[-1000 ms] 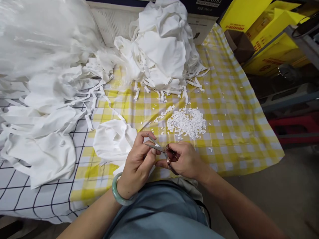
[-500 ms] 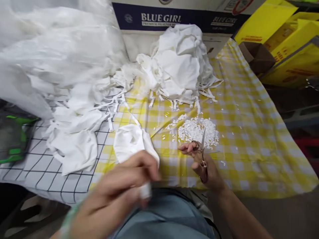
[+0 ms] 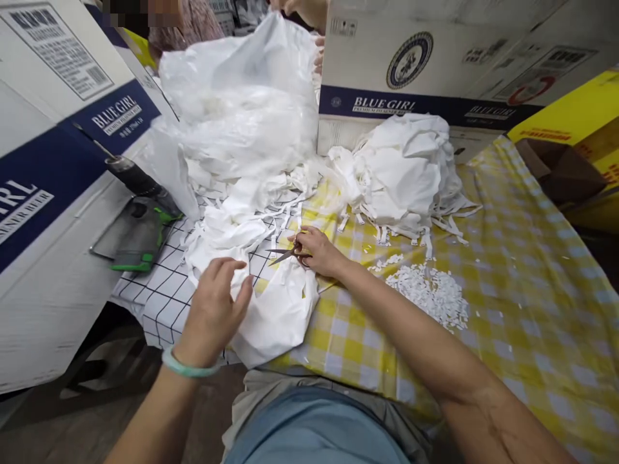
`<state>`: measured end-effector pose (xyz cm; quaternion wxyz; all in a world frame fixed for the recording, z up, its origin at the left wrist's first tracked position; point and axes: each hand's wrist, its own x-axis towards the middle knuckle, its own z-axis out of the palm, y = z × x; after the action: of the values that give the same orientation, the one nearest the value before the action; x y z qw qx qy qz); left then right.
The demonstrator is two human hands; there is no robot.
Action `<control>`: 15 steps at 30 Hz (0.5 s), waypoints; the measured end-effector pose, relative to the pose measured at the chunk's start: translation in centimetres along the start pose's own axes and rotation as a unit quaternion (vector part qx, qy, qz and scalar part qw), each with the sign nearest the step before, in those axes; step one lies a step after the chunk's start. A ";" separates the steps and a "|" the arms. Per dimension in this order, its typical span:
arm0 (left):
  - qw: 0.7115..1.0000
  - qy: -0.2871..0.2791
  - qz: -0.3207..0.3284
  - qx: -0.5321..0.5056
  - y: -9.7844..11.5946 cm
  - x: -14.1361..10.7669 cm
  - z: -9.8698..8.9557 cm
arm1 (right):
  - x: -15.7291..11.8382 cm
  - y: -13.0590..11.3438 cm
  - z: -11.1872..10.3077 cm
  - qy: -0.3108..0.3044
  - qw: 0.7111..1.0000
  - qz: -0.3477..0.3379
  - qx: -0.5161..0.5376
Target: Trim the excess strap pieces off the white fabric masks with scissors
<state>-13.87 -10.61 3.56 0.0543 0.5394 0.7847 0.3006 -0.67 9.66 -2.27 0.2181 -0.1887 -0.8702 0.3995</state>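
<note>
My right hand (image 3: 316, 252) grips a pair of scissors (image 3: 285, 254), its spread blades pointing left above a white cloth piece (image 3: 278, 316) with straps. Fingers apart and with nothing visible in them, my left hand (image 3: 217, 306) hovers at the left side of that cloth; whether it touches the cloth I cannot tell. More white cloth pieces (image 3: 217, 229) with narrow straps lie just beyond my hands. Right of my right forearm is a heap of small white snippets (image 3: 428, 293) on the yellow checked tablecloth (image 3: 512, 258).
A big pile of white strapped cloth (image 3: 406, 167) stands against a cardboard box (image 3: 435, 71). At the back left is a clear plastic bag (image 3: 242, 96) of white cloth, with another person's hand (image 3: 309, 9) behind it. A power drill (image 3: 140, 212) leans by a second box (image 3: 62, 187).
My view has turned left. My right hand has carried the scissors from the snippet heap leftward to the cloth straps. My left hand has moved forward to the white cloth, fingers spread.
</note>
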 end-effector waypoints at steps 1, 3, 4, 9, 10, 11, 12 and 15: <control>0.999 -0.021 0.001 -0.049 0.5 -0.4 0.6 | 0.8 0.2 0.2 0.002 1.000 0.002 -0.003; 0.975 -0.120 -0.024 -0.183 1.8 -1.4 1.9 | 1.7 0.2 -0.1 0.016 1.000 0.009 -0.006; 0.954 -0.174 -0.043 -0.241 2.4 -1.7 2.5 | 1.7 -0.1 -0.5 0.028 0.999 0.014 -0.005; 0.837 -0.168 -0.205 -0.478 4.4 -1.7 4.7 | -2.3 -6.0 -2.6 0.096 0.995 0.029 0.008; 0.787 -0.132 -0.245 -0.550 4.6 -1.3 4.6 | -3.8 -7.7 -2.5 0.101 0.994 0.029 0.014; 0.730 -0.096 -0.284 -0.615 4.7 -0.8 4.4 | -5.4 -9.3 -2.2 0.109 0.993 0.033 0.041; 0.678 -0.064 -0.317 -0.660 4.8 -0.3 3.9 | -7.1 -10.6 -1.7 0.110 0.991 0.036 0.065; 0.611 -0.030 -0.365 -0.702 5.1 1.0 2.0 | -10.8 -11.9 -0.2 0.024 0.984 0.028 0.176</control>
<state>-9.24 -7.70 4.86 0.5446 0.0140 0.4639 0.6986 6.64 -2.92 4.57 0.2572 -0.1816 -0.7751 0.5478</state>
